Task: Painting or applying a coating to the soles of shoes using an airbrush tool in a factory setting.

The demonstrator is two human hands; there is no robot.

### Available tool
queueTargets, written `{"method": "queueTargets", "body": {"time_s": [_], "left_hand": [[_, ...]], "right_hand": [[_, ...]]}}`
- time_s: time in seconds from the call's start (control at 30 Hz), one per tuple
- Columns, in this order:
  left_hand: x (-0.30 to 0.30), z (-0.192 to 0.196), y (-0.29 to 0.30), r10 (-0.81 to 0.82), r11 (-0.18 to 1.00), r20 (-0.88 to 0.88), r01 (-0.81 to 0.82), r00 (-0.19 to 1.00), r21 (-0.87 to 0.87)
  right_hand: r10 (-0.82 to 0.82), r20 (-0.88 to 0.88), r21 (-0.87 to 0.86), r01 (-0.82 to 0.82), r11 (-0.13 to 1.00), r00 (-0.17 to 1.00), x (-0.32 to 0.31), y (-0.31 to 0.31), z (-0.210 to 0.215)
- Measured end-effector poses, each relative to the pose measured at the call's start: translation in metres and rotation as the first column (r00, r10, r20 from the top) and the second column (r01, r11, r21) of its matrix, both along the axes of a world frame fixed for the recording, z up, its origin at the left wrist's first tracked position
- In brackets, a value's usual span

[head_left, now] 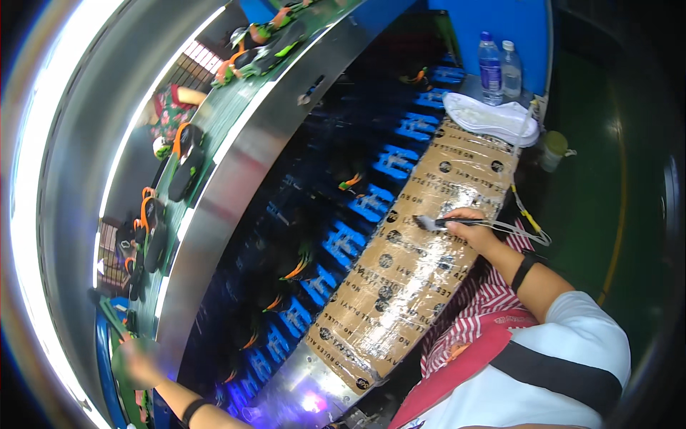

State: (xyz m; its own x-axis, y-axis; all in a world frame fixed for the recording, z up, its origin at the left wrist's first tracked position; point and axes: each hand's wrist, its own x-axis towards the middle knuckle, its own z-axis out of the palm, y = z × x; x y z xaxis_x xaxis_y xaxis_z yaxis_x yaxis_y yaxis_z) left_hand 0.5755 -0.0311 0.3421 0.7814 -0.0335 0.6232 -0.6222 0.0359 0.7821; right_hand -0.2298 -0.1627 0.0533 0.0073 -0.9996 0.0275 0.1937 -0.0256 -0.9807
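Observation:
My right hand (468,227) is closed around the dark handle of a brush (429,222), its bristles to the left, just over the taped cardboard worktop (411,250). A thin pale hose (518,229) runs from the handle's end, off to the right. My left hand (143,361) reaches out at the lower left, by the near end of the conveyor belt (171,182). It is smeared, so its fingers and anything in them are unclear. A greenish flat piece (111,314) shows just beyond its fingertips; I cannot tell whether they touch it.
Black shoe soles (187,175) and orange-black uppers ride on the belt. Blue holders (371,204) line a dark channel beside the worktop. White sole-shaped pieces (493,118) lie at its far end, near two bottles (491,71). Another person (171,111) stands across the belt.

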Motion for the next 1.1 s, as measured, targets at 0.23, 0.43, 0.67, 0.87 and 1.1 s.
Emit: {"method": "queueTargets", "body": {"time_s": [0.23, 0.43, 0.67, 0.87, 1.1], "left_hand": [[-0.25, -0.033, 0.013, -0.484, 0.843, 0.046, 0.479, 0.874, -0.243], [-0.438, -0.123, 0.062, -0.709, 0.702, -0.011, 0.704, 0.705, -0.103], [-0.517, -0.264, 0.103, -0.678, 0.553, -0.44, 0.803, 0.589, 0.223], [-0.55, -0.241, 0.084, -0.598, 0.612, -0.778, 0.736, 0.192, -0.289], [-0.557, -0.266, 0.03, -0.451, 0.547, -0.756, 0.523, -0.474, -0.654]], "right_hand": [[-0.046, 0.204, 0.014, 0.044, 0.999, 0.978, -0.005, 0.002, 0.003], [-0.18, 0.329, 0.075, 0.164, 0.984, 0.927, -0.015, 0.018, 0.007], [-0.039, 0.386, -0.019, 0.05, 0.999, 0.922, -0.031, 0.037, 0.028], [0.062, 0.338, -0.015, -0.06, 0.998, 0.939, -0.02, 0.05, 0.024], [0.197, 0.297, -0.043, -0.193, 0.98, 0.934, -0.012, 0.062, 0.035]]}}
